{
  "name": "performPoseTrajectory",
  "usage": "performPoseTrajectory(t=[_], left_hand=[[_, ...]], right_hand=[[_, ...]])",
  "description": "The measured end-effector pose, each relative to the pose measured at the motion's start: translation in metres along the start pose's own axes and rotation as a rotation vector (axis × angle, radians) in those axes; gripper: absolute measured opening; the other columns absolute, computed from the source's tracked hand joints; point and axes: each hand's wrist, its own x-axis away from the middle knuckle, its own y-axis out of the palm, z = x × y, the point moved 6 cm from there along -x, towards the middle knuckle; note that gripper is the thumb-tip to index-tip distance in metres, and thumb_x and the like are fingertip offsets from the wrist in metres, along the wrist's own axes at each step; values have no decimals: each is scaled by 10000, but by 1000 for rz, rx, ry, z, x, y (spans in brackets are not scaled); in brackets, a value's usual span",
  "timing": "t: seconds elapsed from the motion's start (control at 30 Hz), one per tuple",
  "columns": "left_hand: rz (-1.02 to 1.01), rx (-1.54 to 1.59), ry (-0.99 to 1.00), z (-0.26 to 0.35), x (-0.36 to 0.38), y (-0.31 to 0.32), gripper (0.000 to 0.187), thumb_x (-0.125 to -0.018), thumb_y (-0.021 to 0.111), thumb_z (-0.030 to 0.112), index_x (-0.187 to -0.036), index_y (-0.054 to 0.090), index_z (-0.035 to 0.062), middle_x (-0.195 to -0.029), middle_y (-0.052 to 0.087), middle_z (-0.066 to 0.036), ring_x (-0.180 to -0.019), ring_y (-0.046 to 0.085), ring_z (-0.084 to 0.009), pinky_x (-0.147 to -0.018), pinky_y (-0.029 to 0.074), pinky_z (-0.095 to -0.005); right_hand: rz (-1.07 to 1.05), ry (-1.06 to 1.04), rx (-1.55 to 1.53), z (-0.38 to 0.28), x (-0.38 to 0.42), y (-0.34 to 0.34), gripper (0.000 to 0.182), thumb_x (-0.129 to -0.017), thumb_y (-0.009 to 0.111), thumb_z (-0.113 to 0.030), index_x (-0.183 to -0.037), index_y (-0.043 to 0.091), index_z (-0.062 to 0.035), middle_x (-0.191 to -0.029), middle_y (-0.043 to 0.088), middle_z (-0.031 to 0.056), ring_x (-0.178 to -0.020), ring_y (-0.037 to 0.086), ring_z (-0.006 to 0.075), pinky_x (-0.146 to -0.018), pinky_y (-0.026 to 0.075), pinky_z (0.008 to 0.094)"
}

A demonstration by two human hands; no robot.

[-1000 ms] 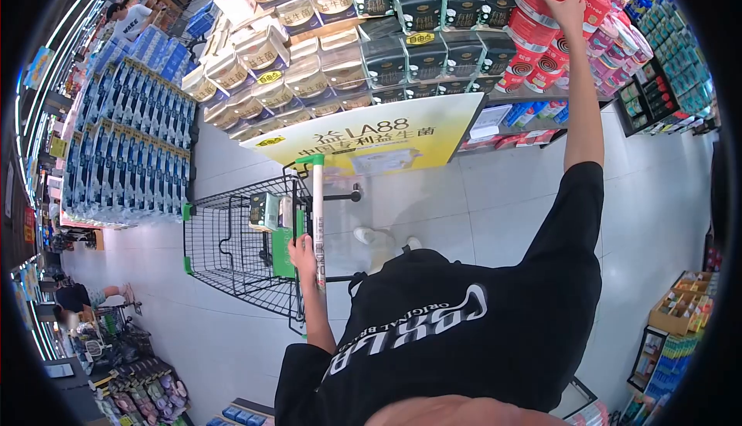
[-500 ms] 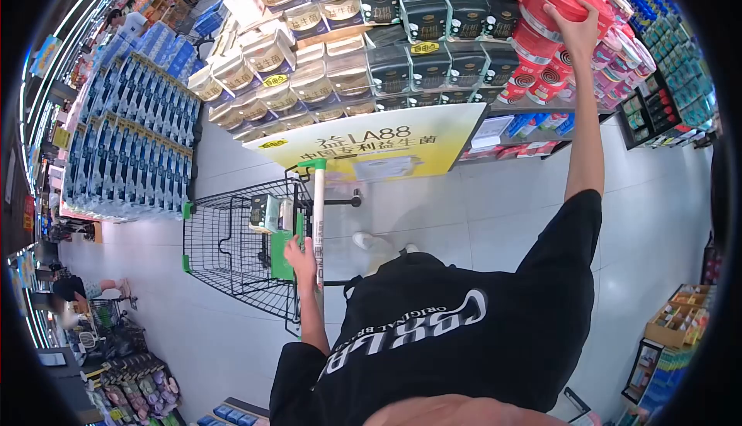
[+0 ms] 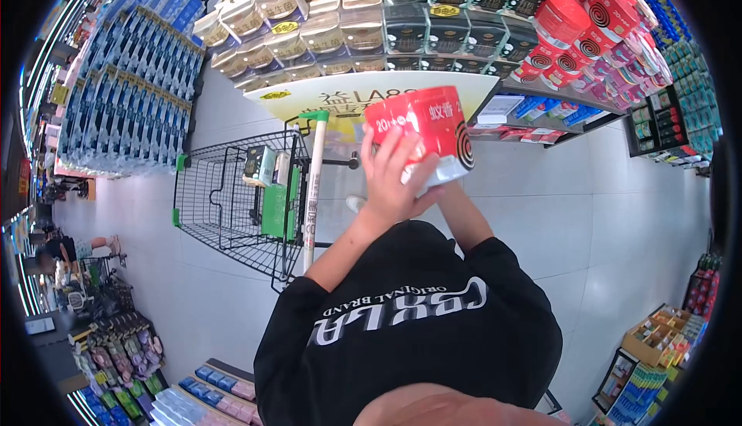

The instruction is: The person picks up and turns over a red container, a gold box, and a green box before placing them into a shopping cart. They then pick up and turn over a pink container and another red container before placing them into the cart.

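Observation:
A red tub of mosquito coils [image 3: 421, 126], printed with a black spiral, is held up in front of my chest, tilted. My left hand [image 3: 393, 177] is closed around its near left side, fingers spread over the label. Behind and under the tub is my right hand [image 3: 442, 194], its fingers mostly hidden by the tub and my left hand. To the left stands a black wire shopping cart [image 3: 224, 217] with green corners and a pale handle [image 3: 314, 186]. In its child-seat area lies a small dark-and-white pack [image 3: 259, 165].
Ahead is a display of stacked sanitary packs [image 3: 363, 32] above a yellow-white sign [image 3: 297, 105]. More red tubs [image 3: 563, 18] are stacked at its right end. Blue-wrapped goods [image 3: 127, 105] stand left. Another person [image 3: 66, 252] is by a cart at far left.
My right hand has brought a red tub from the display to my chest. My left hand has left the cart handle area and taken hold of the tub.

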Motion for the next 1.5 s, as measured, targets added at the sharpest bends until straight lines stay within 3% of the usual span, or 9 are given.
performPoseTrajectory(t=[0.23,0.37,0.57,0.6,0.7,0.8,1.0,1.4,1.5], left_hand=[[-62,-62,-162,-6,70,-33,586,-758,688,348,-1269,507,126,-1407,324,-214,-1325,297,-395,-1074,201,-582],[-15,619,-893,-31,123,-57,853,-881,461,608,-1470,143,78,-1513,93,-230,-1379,198,-354,-1094,207,-484],[296,1289,-1426,-40,208,-94,972,-783,499,721,-1462,185,100,-1479,289,-113,-1351,306,-244,-1049,331,-443],[501,1300,-1388,-43,204,-106,861,-831,500,657,-1400,309,40,-1354,461,-133,-1197,506,-267,-965,444,-433],[606,1290,-1416,-47,224,-132,747,-848,570,478,-1378,332,8,-1367,453,-131,-1209,496,-270,-992,422,-420],[833,1185,-1501,-53,246,-151,720,-809,600,409,-1356,367,3,-1355,470,-124,-1222,481,-268,-1016,388,-415],[1193,811,-1608,-103,317,-204,629,-791,566,407,-1292,404,64,-1318,464,-128,-1116,528,-322,-939,406,-544],[1488,467,-1729,-243,536,-163,659,-743,654,268,-1253,289,65,-1226,412,-179,-1072,498,-310,-827,508,-473],[1277,252,-1926,-229,516,-149,638,-771,605,205,-1291,253,87,-1264,391,-197,-1094,486,-336,-816,487,-536]], right_hand=[[-94,309,-75,77,31,-12,587,-866,513,-543,-1221,466,-79,-1271,512,119,-1141,520,248,-982,419,395],[-267,335,117,70,27,0,607,-857,514,-578,-1195,480,-75,-1279,503,123,-1145,516,252,-981,417,392],[-776,60,1155,84,54,72,710,-644,788,-511,-1137,515,-79,-1348,441,186,-1230,463,319,-1015,378,412],[-844,63,1225,94,64,88,757,-576,853,-460,-1140,520,-81,-1381,407,204,-1255,442,346,-1027,363,422],[-954,157,1235,124,79,97,748,-630,835,-429,-1205,496,-93,-1424,370,207,-1331,358,320,-1079,298,414],[-901,175,1397,143,81,105,730,-641,826,-376,-1221,503,-73,-1398,401,199,-1269,423,367,-1041,347,417],[-634,133,1354,126,46,34,336,-856,427,53,-1141,570,-52,-950,682,127,-875,664,198,-760,491,273],[32,498,1646,19,94,-281,409,-709,348,-5,-975,657,-34,-575,544,82,-516,580,153,-483,437,276],[275,552,1543,-9,139,-333,402,-683,373,2,-973,652,-12,-595,548,79,-531,604,172,-498,457,278]])
